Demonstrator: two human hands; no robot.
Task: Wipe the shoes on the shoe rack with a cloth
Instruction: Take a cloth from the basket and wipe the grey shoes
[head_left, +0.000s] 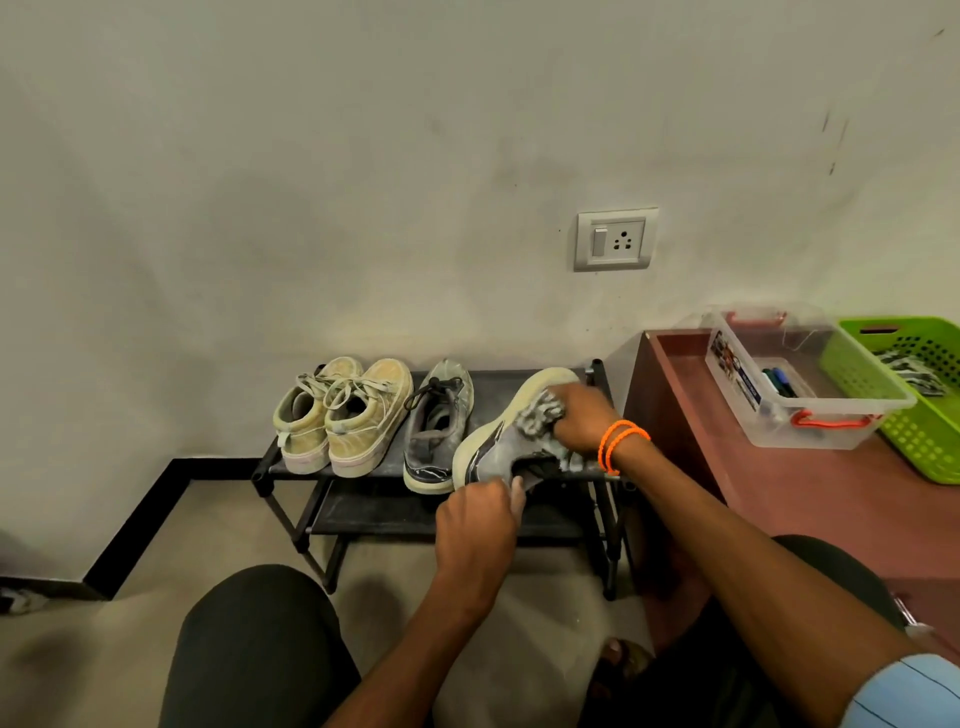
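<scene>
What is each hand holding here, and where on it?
The left hand grips the tilted grey sneaker at its heel collar. The right hand holds a bunched cloth against the sneaker's side.

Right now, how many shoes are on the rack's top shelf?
4: two beige sneakers side by side at the left, a grey shoe in the middle, and a tilted grey shoe at the right, held by both hands. None appear hidden.

Domestic interior, likely an entryway: low black metal shoe rack (363, 470) against scuffed plaster wall (363, 182), grey wall socket (615, 240), green plastic basket (883, 395).
</scene>
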